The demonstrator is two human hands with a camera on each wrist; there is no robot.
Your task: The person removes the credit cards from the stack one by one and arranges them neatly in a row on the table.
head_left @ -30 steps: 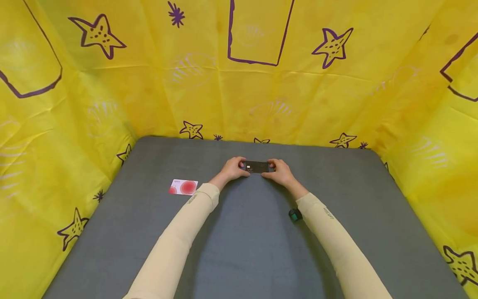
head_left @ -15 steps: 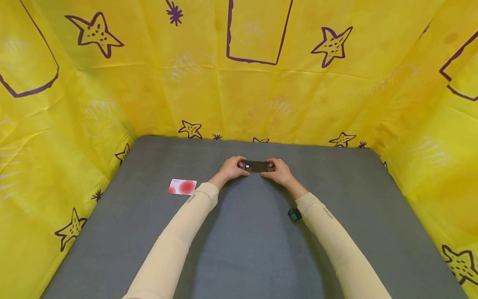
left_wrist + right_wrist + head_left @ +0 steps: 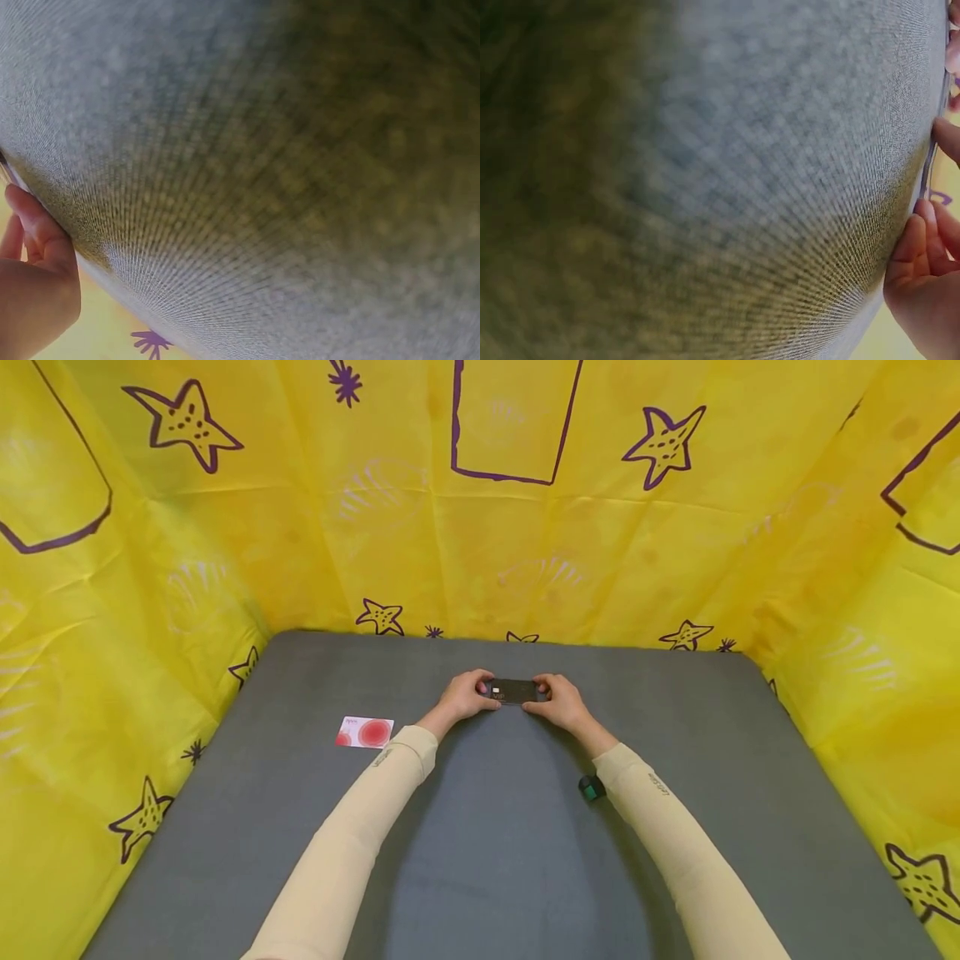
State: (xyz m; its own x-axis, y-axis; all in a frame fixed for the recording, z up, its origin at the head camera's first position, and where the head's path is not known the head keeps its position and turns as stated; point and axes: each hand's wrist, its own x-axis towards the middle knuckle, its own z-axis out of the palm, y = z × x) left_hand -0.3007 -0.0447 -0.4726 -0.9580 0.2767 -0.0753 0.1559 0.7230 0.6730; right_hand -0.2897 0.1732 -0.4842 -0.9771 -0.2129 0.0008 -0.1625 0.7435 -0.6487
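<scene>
A black card (image 3: 514, 692) with "VIP" lettering and a small pale chip mark lies level, low over the far middle of the grey table in the head view. My left hand (image 3: 463, 695) pinches its left end between thumb and fingers. At the opposite end, my right hand (image 3: 561, 700) pinches it the same way. Both wrist views look mostly along the grey surface. The left hand's curled fingers (image 3: 46, 240) show at the left edge of its own wrist view, and the right hand's fingers (image 3: 909, 240) at the right edge of the other.
A white card with red circles (image 3: 364, 732) lies flat on the grey tabletop (image 3: 487, 827), beside the left sleeve. Yellow cloth (image 3: 480, 543) with purple starfish drawings walls the table at the back and both sides. A small black-and-green device (image 3: 591, 788) sits by the right cuff.
Both hands keep their hold on the black card throughout. The head view shifts slightly; the white and red card stays where it lay.
</scene>
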